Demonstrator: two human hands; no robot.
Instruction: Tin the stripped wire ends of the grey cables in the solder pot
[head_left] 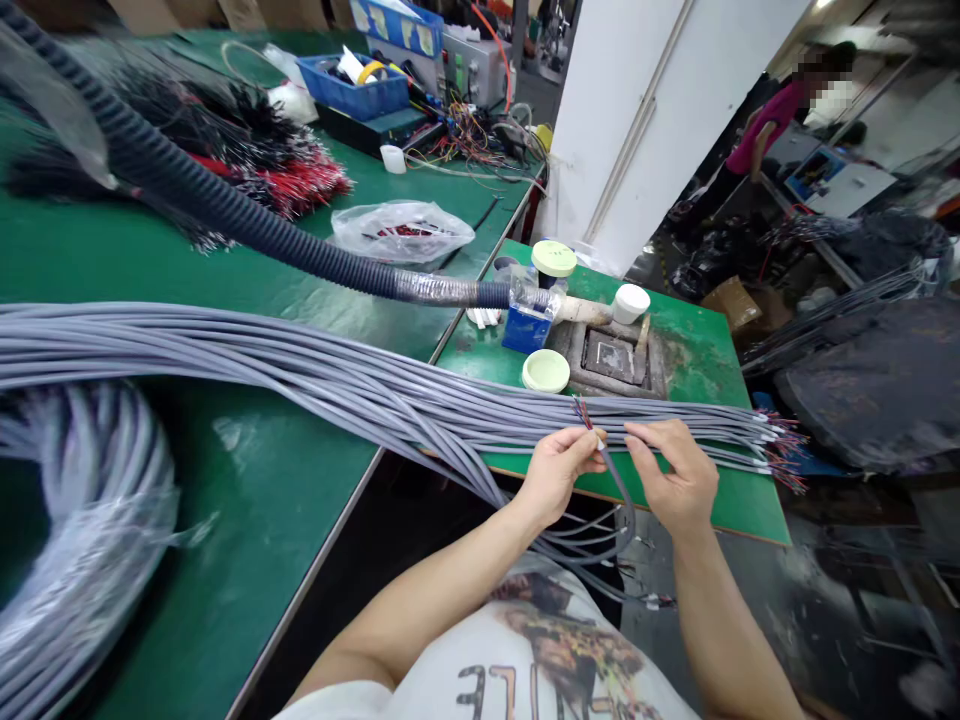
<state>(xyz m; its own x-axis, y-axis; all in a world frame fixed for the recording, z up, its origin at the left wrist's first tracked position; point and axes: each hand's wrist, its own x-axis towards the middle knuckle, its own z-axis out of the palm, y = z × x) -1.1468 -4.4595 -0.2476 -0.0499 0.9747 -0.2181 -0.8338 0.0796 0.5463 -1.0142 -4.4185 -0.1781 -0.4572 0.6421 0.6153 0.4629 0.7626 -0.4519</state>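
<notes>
My left hand (561, 468) pinches the end of a grey cable (619, 482) between thumb and fingers. Thin coloured wires (582, 410) fan out of that stripped end, with a small white band just below them. Just to the right is my right hand (679, 475), its thumb and index finger bent towards each other and slightly apart, with nothing visible between them. Behind both hands a thick bundle of grey cables (420, 385) lies across the bench. Its stripped ends (784, 445) show white bands and coloured wires at the right.
A ribbed hose (270, 225) crosses the bench to a blue block (527, 325). Beyond the hands stand a soldering pot (611, 355) and a pale green lid (546, 371). Coiled cable (97, 560) lies at left. A white pillar (622, 110) rises behind; a person stands far right.
</notes>
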